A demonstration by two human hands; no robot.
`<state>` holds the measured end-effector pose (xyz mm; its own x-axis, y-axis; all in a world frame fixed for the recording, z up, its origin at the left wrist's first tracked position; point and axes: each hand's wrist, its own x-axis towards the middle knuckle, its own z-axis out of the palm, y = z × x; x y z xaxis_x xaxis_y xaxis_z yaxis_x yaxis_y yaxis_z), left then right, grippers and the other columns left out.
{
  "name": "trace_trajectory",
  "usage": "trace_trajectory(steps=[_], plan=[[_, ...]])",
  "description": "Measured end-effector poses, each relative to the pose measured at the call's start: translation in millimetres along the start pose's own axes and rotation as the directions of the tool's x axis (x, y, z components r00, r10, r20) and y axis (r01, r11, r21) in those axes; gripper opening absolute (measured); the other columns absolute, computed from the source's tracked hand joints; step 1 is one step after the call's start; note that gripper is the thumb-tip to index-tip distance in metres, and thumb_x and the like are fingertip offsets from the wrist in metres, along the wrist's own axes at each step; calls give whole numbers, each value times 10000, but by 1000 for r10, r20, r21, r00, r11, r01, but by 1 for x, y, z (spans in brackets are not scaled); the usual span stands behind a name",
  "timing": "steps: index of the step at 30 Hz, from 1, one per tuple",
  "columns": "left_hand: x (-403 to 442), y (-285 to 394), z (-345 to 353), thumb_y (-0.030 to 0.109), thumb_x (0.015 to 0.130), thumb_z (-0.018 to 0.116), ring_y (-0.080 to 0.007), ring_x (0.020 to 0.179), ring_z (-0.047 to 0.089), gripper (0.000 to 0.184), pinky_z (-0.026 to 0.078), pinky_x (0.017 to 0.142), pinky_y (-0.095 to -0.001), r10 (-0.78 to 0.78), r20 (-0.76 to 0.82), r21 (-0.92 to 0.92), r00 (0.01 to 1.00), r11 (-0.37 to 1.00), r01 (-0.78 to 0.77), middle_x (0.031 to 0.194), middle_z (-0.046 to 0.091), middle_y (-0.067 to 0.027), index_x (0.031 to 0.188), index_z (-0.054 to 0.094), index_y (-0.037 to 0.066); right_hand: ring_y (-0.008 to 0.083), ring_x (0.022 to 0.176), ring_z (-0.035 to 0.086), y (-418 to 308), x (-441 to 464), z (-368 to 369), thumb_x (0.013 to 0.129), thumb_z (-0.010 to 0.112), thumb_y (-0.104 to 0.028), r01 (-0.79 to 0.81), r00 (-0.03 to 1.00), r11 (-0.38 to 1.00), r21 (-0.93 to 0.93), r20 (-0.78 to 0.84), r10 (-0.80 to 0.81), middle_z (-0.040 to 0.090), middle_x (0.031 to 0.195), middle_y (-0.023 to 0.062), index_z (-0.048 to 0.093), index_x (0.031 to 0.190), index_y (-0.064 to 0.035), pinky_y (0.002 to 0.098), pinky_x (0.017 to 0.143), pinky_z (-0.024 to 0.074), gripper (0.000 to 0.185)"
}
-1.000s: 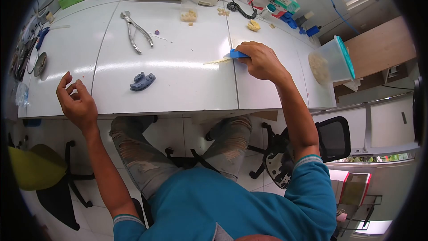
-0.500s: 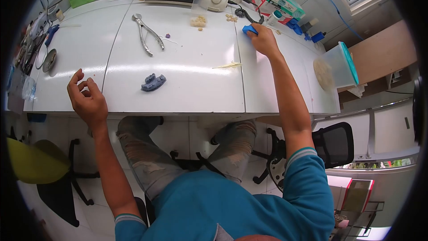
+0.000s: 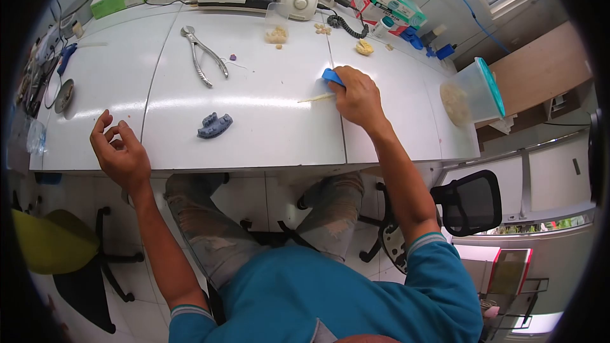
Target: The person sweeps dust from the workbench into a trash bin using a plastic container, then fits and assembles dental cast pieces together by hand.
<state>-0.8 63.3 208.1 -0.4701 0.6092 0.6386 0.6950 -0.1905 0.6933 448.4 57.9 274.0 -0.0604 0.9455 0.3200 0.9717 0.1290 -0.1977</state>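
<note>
Though part-hidden, blue piece [image 3: 331, 77] aslant; leftward

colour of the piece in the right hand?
The piece in the right hand is plain blue; it shows best in the head view.

White bench [image 3: 254, 151] beneath metal pliers [image 3: 190, 35], a blue-grey model [image 3: 215, 126], a pale yellow streak [image 3: 316, 98] and a yellow lump [image 3: 364, 47].

A bright blue, blocky piece [image 3: 331, 77], partly hidden in the right hand [image 3: 359, 96], slants from ten towards four o'clock just past twelve from the view's centre, while a thin, pale yellow strip [image 3: 316, 97] lies at its seven o'clock, tapered end towards nine
</note>
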Motion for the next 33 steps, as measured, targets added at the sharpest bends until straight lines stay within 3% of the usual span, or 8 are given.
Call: trace_trajectory(steps=[3,7,9,14,23,26,29,33], plan=[[1,1,-2,55,1012,661,-157,905,684,323,520,693,-306,3,12,-16,1000,1000,-3,1274,699,-89,1334,669,43,347,1058,683,-10,-13,-9,972,722,-167,-8,999,1000,8,50,8,717,1065,113,709,1136,-80,473,905,548,186],[2,-1,-2,56,1015,654,-153,893,669,312,514,683,-309,26,33,-24,999,999,-25,1271,691,-86,1326,661,41,410,959,698,11,14,-18,973,719,-141,-55,998,972,228,-29,64,747,1007,174,737,1084,-50,485,853,543,145],[0,-2,-4,56,1016,652,-153,886,664,307,512,677,-312,31,52,-25,998,999,-30,1269,689,-85,1323,658,40,422,975,701,32,39,-10,972,723,-140,3,996,984,176,-90,13,760,1028,187,755,1108,-49,486,866,540,167],[1,-2,-4,44,1011,650,-156,874,662,305,508,667,-317,27,44,-20,999,999,-27,1258,691,-85,1316,661,38,397,1062,696,38,71,2,972,730,-161,-62,998,995,83,30,60,765,1115,169,751,1170,-62,481,913,536,222],[1,-7,-1,37,1004,658,-163,886,680,317,510,671,-315,38,12,-15,999,999,-38,1258,699,-85,1320,669,41,386,1071,682,24,4,5,923,738,-64,223,971,967,127,-120,-208,744,1060,134,727,1108,-35,474,918,535,188],[1,-3,-1,36,1004,657,-162,890,682,324,512,671,-312,42,-3,-4,999,999,-42,1257,699,-84,1327,669,43,391,1017,692,4,-21,-18,893,742,-28,140,989,982,129,25,-145,746,1047,150,714,1088,-25,468,889,543,197],[0,-4,-1,36,1006,652,-159,891,681,327,514,673,-311,35,11,-11,999,999,-35,1256,699,-87,1332,668,41,402,962,701,19,-11,-23,888,744,-14,128,991,957,259,-75,-112,750,1037,164,716,1094,-23,471,856,551,208],[2,0,-4,39,1010,650,-160,888,675,314,517,663,-308,44,34,-34,998,999,-42,1253,696,-94,1324,665,31,392,1031,697,60,36,-12,949,740,-96,73,992,990,123,-115,-59,753,1078,151,737,1144,-46,482,903,540,201]])
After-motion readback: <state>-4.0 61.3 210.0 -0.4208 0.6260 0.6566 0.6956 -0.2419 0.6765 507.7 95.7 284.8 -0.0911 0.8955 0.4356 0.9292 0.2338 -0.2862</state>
